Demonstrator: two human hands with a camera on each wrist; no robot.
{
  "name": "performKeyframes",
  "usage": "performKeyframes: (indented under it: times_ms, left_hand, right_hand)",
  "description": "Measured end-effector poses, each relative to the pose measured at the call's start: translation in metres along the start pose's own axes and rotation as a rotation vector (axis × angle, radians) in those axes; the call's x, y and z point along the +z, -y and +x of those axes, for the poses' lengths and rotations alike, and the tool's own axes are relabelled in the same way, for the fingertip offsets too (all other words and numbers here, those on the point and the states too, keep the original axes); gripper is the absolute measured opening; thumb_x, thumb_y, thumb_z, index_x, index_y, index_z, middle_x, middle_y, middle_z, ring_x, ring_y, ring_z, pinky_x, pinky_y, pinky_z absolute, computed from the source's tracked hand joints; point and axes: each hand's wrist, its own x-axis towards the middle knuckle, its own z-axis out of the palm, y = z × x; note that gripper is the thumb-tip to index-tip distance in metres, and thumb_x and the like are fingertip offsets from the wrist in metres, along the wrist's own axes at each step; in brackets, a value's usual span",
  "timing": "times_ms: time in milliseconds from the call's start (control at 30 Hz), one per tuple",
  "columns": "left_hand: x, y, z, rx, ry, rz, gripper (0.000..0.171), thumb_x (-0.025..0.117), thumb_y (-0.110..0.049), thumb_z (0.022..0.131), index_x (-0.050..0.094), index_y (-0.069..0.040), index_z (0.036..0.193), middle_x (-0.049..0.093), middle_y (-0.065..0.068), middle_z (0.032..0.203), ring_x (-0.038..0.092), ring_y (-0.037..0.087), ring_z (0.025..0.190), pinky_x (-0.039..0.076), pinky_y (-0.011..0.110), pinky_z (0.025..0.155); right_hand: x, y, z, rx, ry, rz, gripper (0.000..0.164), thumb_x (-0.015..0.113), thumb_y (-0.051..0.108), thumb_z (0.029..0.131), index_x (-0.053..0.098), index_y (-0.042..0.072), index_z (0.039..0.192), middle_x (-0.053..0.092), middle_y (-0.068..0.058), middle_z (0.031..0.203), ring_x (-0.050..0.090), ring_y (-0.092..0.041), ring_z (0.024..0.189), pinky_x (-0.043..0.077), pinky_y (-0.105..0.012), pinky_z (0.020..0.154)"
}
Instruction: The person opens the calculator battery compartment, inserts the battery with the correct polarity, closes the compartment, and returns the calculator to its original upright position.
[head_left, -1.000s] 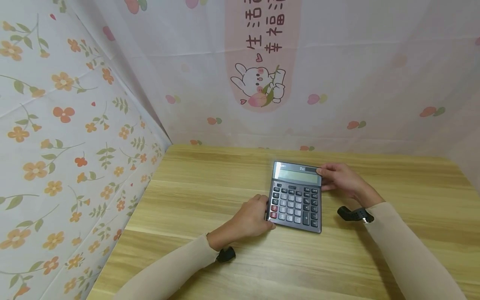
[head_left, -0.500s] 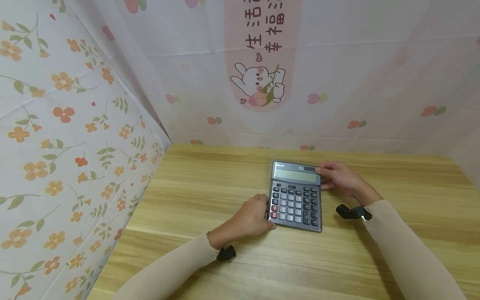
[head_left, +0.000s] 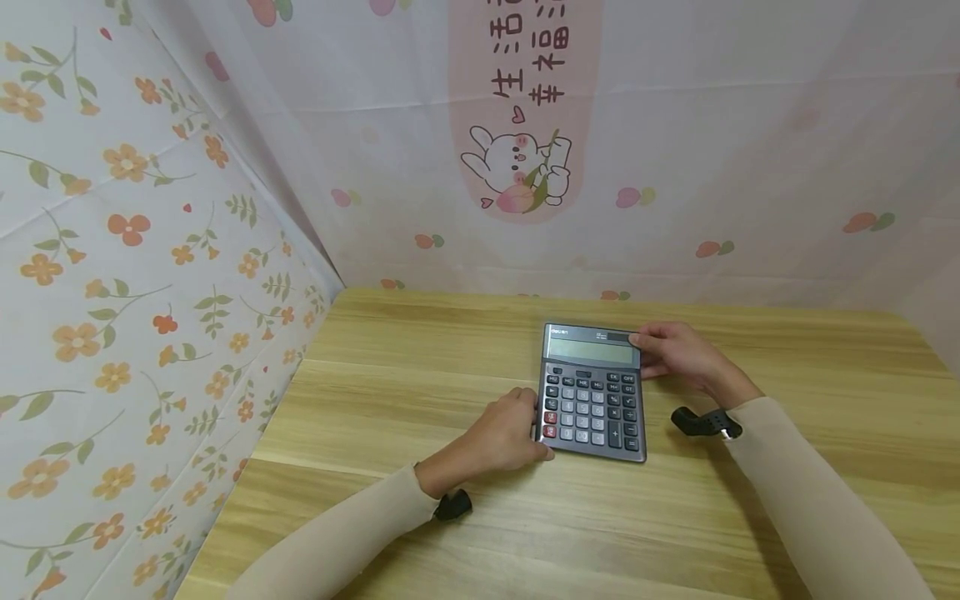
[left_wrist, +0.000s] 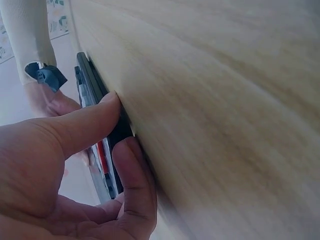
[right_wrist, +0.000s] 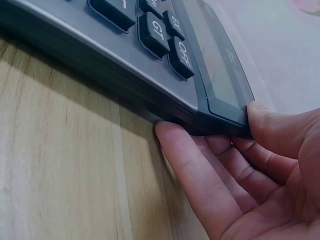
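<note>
A dark grey desk calculator (head_left: 591,392) lies face up near the table's back edge, its display on the far side and its keys toward the person. The left hand (head_left: 504,433) grips its near left corner, thumb at the front edge and fingers along the side. In the left wrist view, the thumb (left_wrist: 95,122) and a bent finger meet the calculator's dark edge close over the wood. The right hand (head_left: 686,358) pinches the far right corner. The right wrist view shows that thumb (right_wrist: 280,130) on the display's end and the fingers at the side and underside.
The wooden table (head_left: 390,392) stretches to both sides of the calculator. Behind it hangs a pale printed cloth (head_left: 675,125) with a rabbit drawing, and a flowered cloth (head_left: 150,292) closes off the left. Each wrist wears a black strap device (head_left: 705,423).
The calculator has turned very slightly counterclockwise, its far end shifting left with the right hand. Both hands keep their hold on it.
</note>
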Motion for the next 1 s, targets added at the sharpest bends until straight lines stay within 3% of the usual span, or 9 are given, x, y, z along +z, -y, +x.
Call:
performKeyframes:
  times_ms: [667, 1000]
  left_hand:
    - [-0.002, -0.003, 0.008, -0.024, 0.025, 0.039, 0.072, 0.103, -0.034, 0.079, 0.063, 0.002, 0.127, 0.060, 0.002, 0.101, 0.057, 0.017, 0.087, 0.054, 0.032, 0.079]
    - [-0.005, -0.004, 0.011, -0.030, 0.029, 0.030, 0.068, 0.105, -0.034, 0.077, 0.064, 0.000, 0.120, 0.059, 0.001, 0.098, 0.057, 0.017, 0.085, 0.053, 0.032, 0.075]
  right_hand:
    - [-0.001, -0.001, 0.006, 0.008, -0.021, -0.012, 0.035, 0.050, 0.016, 0.119, 0.059, -0.016, 0.130, 0.075, -0.018, 0.114, 0.076, -0.021, 0.098, 0.065, -0.036, 0.085]
    - [-0.001, 0.000, 0.007, 0.000, -0.059, -0.089, 0.037, 0.053, 0.018, 0.118, 0.063, -0.015, 0.131, 0.072, -0.021, 0.120, 0.073, -0.022, 0.102, 0.063, -0.032, 0.090]
